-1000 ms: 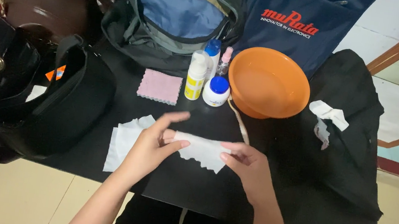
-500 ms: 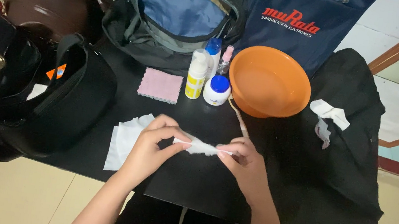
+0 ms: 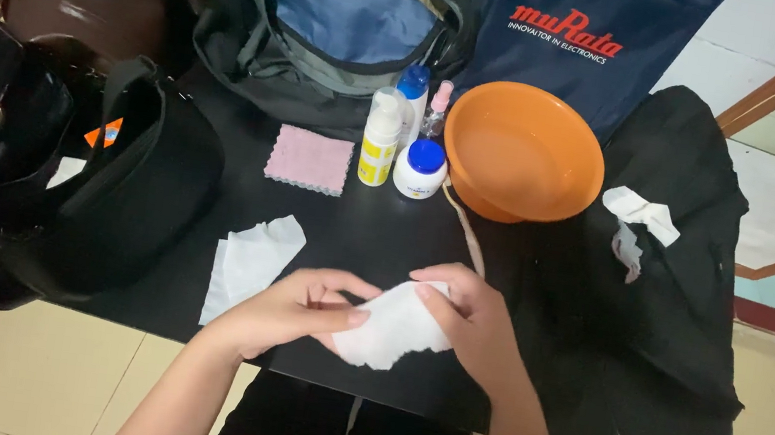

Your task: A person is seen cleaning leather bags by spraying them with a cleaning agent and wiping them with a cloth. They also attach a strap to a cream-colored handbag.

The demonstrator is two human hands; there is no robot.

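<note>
White tissue (image 3: 392, 331) pinched between left hand (image 3: 289, 310) and right hand (image 3: 468, 325).

an orange bowl (image 3: 524, 151) stood by a blue-capped white jar (image 3: 421, 169) and a yellow-labelled bottle (image 3: 381, 136); a pink cloth (image 3: 309, 159) lay beside them on the black table (image 3: 385, 237).

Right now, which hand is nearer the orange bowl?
The right hand: it lies below the orange bowl. The left hand is farther off, down and to the bowl's left.
</note>
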